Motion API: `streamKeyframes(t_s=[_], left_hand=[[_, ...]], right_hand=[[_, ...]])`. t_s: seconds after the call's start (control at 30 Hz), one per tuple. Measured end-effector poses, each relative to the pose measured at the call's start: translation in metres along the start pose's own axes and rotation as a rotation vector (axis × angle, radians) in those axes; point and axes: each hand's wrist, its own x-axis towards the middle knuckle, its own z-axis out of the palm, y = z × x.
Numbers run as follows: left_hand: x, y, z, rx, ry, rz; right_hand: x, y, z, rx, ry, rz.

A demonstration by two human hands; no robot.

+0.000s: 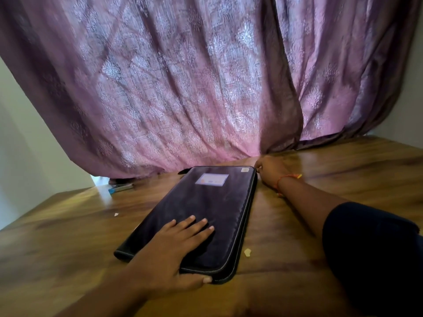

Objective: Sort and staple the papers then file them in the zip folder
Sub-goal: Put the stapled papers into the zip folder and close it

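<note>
**What we find on the wooden table**

We see a wooden table (343,170) with a warm brown grain filling the lower half of the frame. At its centre a black zip folder (206,209) lies flat, its zipper edge running along the right and near sides and a pale label near its far end. Toward the left middle of the frame, close to the table's far edge, we see a stapler (120,187), silver with a blue end. A small white scrap (116,214) lies left of the folder, well apart from it. Another pale scrap (247,252) sits just right of the folder's near corner. At the far edge, we see a pink curtain (183,99) draping onto the tabletop.
</note>
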Motion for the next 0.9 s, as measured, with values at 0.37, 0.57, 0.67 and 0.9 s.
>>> streamKeyframes(t_s=[0.37, 0.57, 0.67, 0.9], left_hand=[[0.014, 0.0, -0.003, 0.035, -0.035, -0.027], [0.021, 0.011, -0.009, 0.032, -0.062, -0.081], [0.025, 0.01, -0.007, 0.028, -0.052, -0.086], [0.025, 0.003, -0.006, -0.006, -0.017, -0.08]], right_hand=[[0.03, 0.005, 0.005, 0.082, -0.096, -0.046], [0.034, 0.01, 0.002, 0.071, -0.1, -0.033], [0.032, 0.012, -0.001, 0.065, -0.099, -0.039], [0.024, 0.014, -0.01, 0.018, -0.076, -0.095]])
